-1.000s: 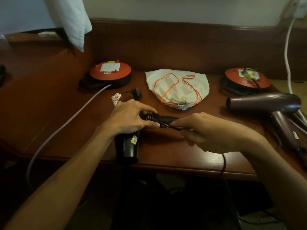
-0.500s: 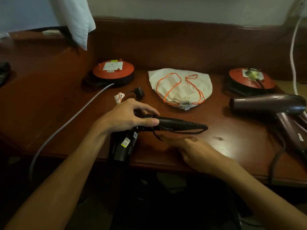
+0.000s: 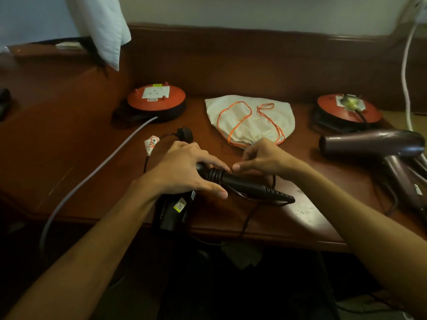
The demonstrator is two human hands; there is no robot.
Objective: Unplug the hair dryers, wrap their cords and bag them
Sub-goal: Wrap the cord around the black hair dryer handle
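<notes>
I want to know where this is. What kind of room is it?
Probably a hotel room or bedroom: a long wooden desk against the wall, a white pillow beside it, and hair dryers with a cloth bag.

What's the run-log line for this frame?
step: cord wrap | left hand: grips black dryer | right hand: winds cord on handle | plug: loose on desk | purple dryer: untouched | bag: tied

Both hands (image 3: 184, 168) wind cord (image 3: 213, 174) around dryer (image 3: 242, 184).

Little could be read. The purple hair dryer (image 3: 374, 144) bore pale lettering near its nozzle, too blurred to make out. Labels on the left orange reel (image 3: 156, 98) and black hair dryer (image 3: 173, 209) stayed illegible.
</notes>
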